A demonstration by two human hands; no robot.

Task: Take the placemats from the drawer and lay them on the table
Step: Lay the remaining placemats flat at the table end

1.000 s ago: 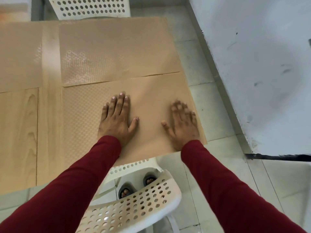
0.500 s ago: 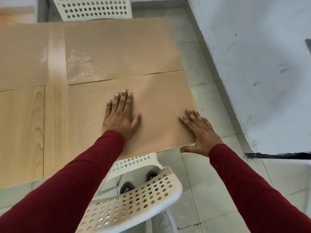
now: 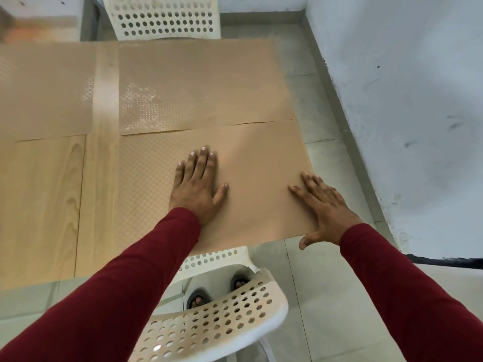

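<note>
Head view looked down on a wooden table [image 3: 44,205] whose near edge ran just above a white perforated chair [image 3: 209,325] tucked partly beneath it. The table's right edge stopped short of a pale wall [image 3: 407,105], leaving a strip of tiled floor [image 3: 324,296] between them. A second white chair [image 3: 164,17] stood beyond the far edge.

Three tan placemats lay flat on the table. The nearest placemat [image 3: 251,163] covered the near right corner, its right and near edges almost flush with the table's own. Its far edge met the far right placemat [image 3: 198,82], and a third placemat [image 3: 44,90] lay at the far left, apart from that one by a strip of bare wood.

The left hand [image 3: 196,189] pressed palm-down on the middle of the nearest placemat, fingers straight and close together. The right hand [image 3: 326,207] rested at that mat's near right corner, fingers extended flat on top while the thumb hung past the near edge. Both sleeves were dark red.
</note>
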